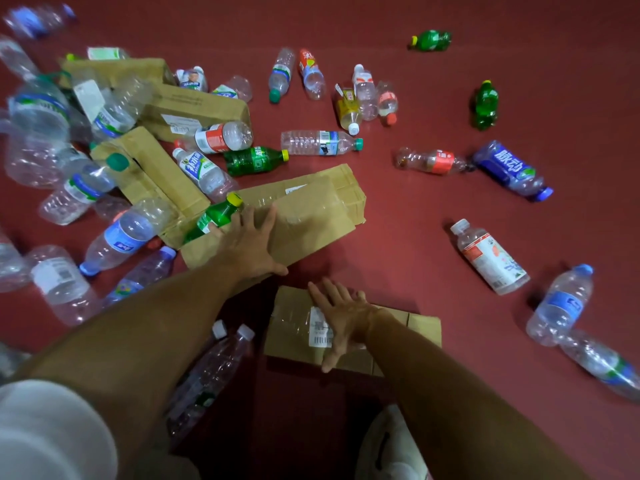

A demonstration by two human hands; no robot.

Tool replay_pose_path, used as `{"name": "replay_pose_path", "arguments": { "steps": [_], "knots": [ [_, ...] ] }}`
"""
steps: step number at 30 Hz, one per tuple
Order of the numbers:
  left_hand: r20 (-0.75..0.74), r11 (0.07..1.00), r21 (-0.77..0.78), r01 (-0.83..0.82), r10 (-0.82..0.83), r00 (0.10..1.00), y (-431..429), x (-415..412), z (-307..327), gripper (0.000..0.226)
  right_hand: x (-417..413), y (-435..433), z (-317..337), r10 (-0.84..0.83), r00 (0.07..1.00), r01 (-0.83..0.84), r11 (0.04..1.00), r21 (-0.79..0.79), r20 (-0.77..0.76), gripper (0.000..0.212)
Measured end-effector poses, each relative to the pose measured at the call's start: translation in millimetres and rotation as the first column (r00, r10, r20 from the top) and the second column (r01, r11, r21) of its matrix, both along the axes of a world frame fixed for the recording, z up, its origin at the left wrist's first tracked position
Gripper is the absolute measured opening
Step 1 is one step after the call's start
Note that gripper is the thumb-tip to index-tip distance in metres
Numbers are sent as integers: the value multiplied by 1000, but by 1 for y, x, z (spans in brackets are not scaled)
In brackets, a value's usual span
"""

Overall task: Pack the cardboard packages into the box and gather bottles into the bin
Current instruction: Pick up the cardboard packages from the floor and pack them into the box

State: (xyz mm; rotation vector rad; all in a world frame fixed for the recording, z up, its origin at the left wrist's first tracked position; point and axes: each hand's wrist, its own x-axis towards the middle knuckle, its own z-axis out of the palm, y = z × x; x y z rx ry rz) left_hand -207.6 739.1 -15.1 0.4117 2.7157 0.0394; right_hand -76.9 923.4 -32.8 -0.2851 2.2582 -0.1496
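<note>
Several flattened cardboard packages lie among scattered plastic bottles on a red floor. My left hand (247,242) rests flat, fingers spread, on the near end of a long cardboard package (311,209); a green bottle (216,216) lies against its fingertips. My right hand (341,318) lies spread on a smaller cardboard package (408,327) with a barcode label, close to my body. Neither hand has closed around anything. More packages (194,109) sit at the upper left under clear bottles. No box or bin shows in this view.
Bottles are strewn all around: green ones (485,103) at the far right, a blue-labelled one (510,171), a white-labelled one (490,258), clear ones (561,306) at the right edge. A clear bottle (207,372) lies by my left forearm. My shoe (391,445) is at the bottom.
</note>
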Motion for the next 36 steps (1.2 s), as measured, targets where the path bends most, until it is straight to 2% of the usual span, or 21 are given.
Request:
{"name": "replay_pose_path", "arguments": {
  "steps": [11,13,16,18,21,23,30,36],
  "knots": [
    [-5,1000,-19,11,-11,1000,1,-2,0,139,-6,38,1,-277,945,291,955,57,-172,130],
    [-2,1000,-21,12,-12,1000,1,-1,-1,140,-6,45,-2,-396,896,415,908,62,-199,129],
    [-23,1000,-22,17,-17,1000,-1,0,-2,141,-9,53,-1,-619,736,657,751,69,-273,125],
    [-42,998,-46,45,-47,998,-1,2,-1,141,-12,58,2,-677,681,719,690,81,-279,125],
    [-57,997,-52,51,-54,997,4,7,-3,140,-14,63,4,-708,674,731,681,48,-213,131],
    [-54,998,-54,43,-45,997,7,8,-6,140,-12,63,4,-675,720,688,725,35,-160,135],
    [-16,991,-126,39,-41,999,10,14,-10,151,-6,65,0,-529,832,544,837,60,-168,120],
    [-4,991,-120,62,-63,998,10,12,-10,140,-4,67,-3,-477,862,499,859,113,-173,113]
  ]
}}
